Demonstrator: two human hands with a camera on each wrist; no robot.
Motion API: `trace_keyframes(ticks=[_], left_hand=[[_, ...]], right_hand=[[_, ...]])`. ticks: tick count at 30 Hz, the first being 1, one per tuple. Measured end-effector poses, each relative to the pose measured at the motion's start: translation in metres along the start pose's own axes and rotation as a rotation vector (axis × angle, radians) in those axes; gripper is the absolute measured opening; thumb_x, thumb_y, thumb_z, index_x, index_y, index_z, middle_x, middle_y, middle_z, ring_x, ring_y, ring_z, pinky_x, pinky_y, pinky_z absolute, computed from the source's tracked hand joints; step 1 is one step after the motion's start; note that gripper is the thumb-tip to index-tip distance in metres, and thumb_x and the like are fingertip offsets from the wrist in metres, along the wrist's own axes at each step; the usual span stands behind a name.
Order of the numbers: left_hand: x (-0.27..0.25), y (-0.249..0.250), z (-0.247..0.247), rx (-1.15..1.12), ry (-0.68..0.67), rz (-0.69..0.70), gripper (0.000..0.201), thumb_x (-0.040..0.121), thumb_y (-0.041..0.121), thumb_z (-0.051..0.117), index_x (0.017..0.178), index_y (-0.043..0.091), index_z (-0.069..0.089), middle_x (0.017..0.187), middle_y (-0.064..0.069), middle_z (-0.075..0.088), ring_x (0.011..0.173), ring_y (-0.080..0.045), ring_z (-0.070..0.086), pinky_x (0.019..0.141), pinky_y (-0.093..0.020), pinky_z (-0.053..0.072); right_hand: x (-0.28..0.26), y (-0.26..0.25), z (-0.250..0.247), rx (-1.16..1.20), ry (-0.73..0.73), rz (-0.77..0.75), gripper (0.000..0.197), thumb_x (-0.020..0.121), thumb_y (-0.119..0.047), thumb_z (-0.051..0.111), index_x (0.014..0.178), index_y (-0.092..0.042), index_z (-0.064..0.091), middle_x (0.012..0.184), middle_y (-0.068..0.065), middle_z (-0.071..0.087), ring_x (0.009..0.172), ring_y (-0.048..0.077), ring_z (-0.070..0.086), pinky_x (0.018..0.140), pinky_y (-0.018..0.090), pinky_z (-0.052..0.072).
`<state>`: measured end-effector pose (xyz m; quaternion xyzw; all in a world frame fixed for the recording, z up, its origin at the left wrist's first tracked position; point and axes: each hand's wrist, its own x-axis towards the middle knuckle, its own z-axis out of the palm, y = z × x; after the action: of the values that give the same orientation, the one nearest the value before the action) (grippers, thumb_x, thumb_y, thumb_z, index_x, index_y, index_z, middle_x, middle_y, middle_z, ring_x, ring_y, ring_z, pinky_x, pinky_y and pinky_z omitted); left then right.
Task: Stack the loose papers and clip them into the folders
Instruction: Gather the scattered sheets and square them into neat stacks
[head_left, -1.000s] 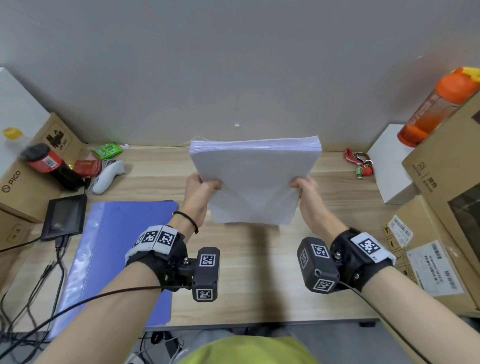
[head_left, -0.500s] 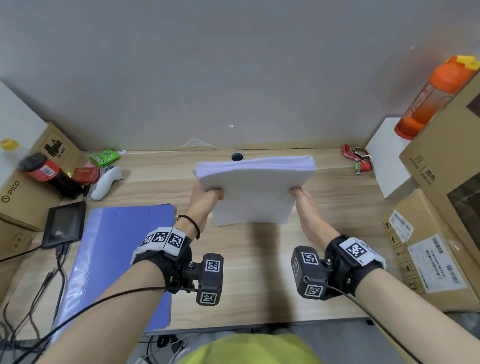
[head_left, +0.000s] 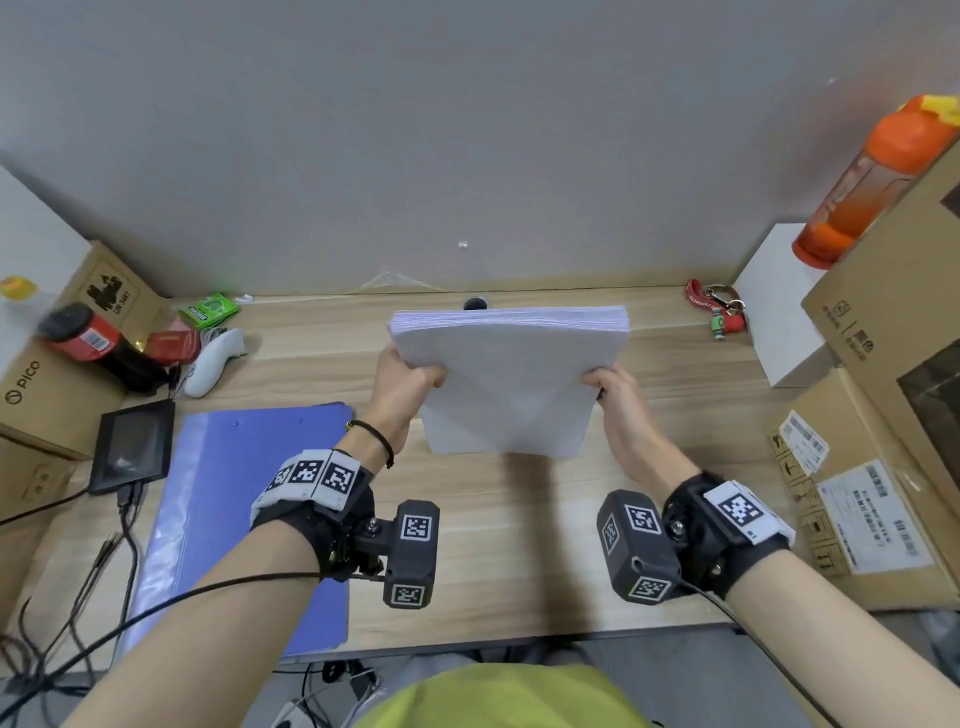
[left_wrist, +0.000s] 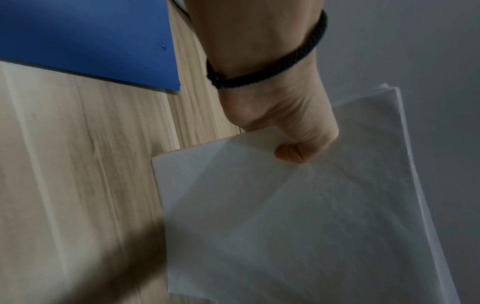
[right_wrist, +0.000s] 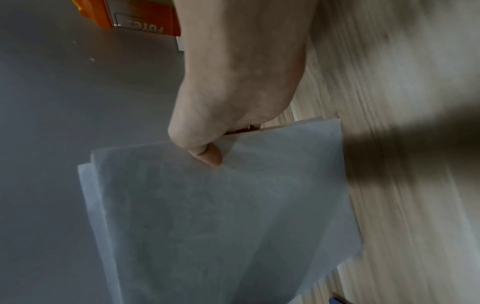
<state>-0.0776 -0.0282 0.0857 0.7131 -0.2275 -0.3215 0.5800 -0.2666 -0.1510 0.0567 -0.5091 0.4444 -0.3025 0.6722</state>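
Above the middle of the desk (head_left: 498, 545) I hold the paper stack (head_left: 506, 384) tilted on end, its bottom edge at or just over the wood. My left hand (head_left: 402, 387) and right hand (head_left: 618, 402) each pinch a side edge, thumb on the near face, fingers (head_left: 597, 382) curled behind. It looks thick, fairly heavy, floppy and slippery between sheets, so gripping both sides low seems safest. The blue folder (head_left: 244, 514) lies closed to my left, near the stack.
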Motion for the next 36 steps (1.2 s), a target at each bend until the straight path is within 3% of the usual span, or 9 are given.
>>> trace_keyframes(ticks=[5,8,12,17,22,26,28,32,36], left_hand=[[-0.008,-0.008,-0.001,0.032,-0.025,-0.047,0.027,0.057,0.001,0.05,0.076,0.017,0.06,0.076,0.002,0.06,0.07,-0.011,0.052,0.063,-0.024,0.042],[-0.014,-0.021,-0.001,0.046,-0.01,-0.058,0.036,0.071,-0.016,0.049,0.077,0.019,0.058,0.077,0.002,0.058,0.073,-0.011,0.051,0.065,-0.024,0.041],[-0.017,-0.024,0.003,0.07,0.02,-0.018,0.043,0.075,-0.019,0.048,0.08,0.023,0.056,0.079,0.005,0.057,0.073,-0.004,0.051,0.064,-0.018,0.043],[-0.013,-0.021,0.007,0.062,-0.011,-0.08,0.036,0.068,-0.016,0.046,0.076,0.018,0.054,0.075,0.003,0.053,0.071,-0.01,0.046,0.062,-0.023,0.038],[-0.009,-0.014,0.015,-0.024,0.055,-0.097,0.023,0.045,0.0,0.04,0.064,0.012,0.044,0.069,0.0,0.043,0.068,-0.015,0.036,0.059,-0.026,0.03],[0.002,0.019,0.021,-0.113,0.077,-0.042,0.016,0.047,0.001,0.042,0.06,0.011,0.043,0.061,0.002,0.045,0.049,-0.006,0.044,0.046,-0.013,0.034],[0.005,0.031,0.023,-0.174,0.067,-0.009,0.015,0.049,0.0,0.045,0.06,0.011,0.047,0.057,0.006,0.051,0.044,-0.001,0.046,0.044,-0.01,0.035],[0.004,0.021,0.022,-0.152,0.029,0.009,0.025,0.052,0.001,0.046,0.073,0.012,0.054,0.069,0.004,0.055,0.062,-0.008,0.05,0.053,-0.015,0.04],[0.001,0.002,0.023,-0.099,0.04,-0.05,0.03,0.05,0.004,0.044,0.078,0.013,0.052,0.075,0.002,0.053,0.069,-0.013,0.044,0.061,-0.024,0.035]], right_hand=[[-0.001,0.006,-0.001,-0.063,-0.044,0.041,0.024,0.085,0.001,0.044,0.079,-0.018,0.058,0.077,-0.007,0.059,0.069,0.002,0.055,0.066,0.017,0.04],[-0.005,0.017,-0.009,-0.102,-0.004,0.044,0.025,0.084,0.002,0.048,0.077,-0.02,0.059,0.08,-0.006,0.06,0.079,0.008,0.053,0.073,0.021,0.039],[-0.01,0.022,-0.009,-0.125,-0.052,0.032,0.021,0.086,-0.001,0.05,0.079,-0.019,0.059,0.084,-0.004,0.06,0.079,0.005,0.052,0.07,0.013,0.04],[-0.011,0.021,-0.002,-0.04,-0.012,0.066,0.01,0.064,-0.017,0.05,0.073,-0.021,0.054,0.078,-0.005,0.054,0.076,0.012,0.045,0.069,0.025,0.033],[-0.007,0.013,0.007,0.078,0.031,0.052,0.025,0.086,-0.003,0.039,0.08,-0.023,0.053,0.082,-0.007,0.056,0.078,0.009,0.048,0.07,0.024,0.036],[0.006,-0.026,0.007,0.093,0.097,-0.033,0.019,0.08,-0.006,0.043,0.07,-0.021,0.049,0.074,-0.003,0.053,0.07,0.013,0.048,0.063,0.027,0.036],[0.01,-0.04,0.003,0.06,0.14,-0.091,0.025,0.081,0.0,0.043,0.066,-0.019,0.046,0.068,-0.003,0.048,0.064,0.01,0.047,0.058,0.021,0.036],[0.003,-0.031,-0.005,0.005,0.106,-0.083,0.028,0.085,0.006,0.04,0.072,-0.018,0.047,0.07,-0.004,0.05,0.046,-0.008,0.049,0.048,0.009,0.037],[0.002,-0.013,-0.008,-0.048,0.066,-0.052,0.029,0.088,0.003,0.039,0.073,-0.02,0.049,0.073,-0.007,0.052,0.059,-0.005,0.05,0.055,0.008,0.038]])
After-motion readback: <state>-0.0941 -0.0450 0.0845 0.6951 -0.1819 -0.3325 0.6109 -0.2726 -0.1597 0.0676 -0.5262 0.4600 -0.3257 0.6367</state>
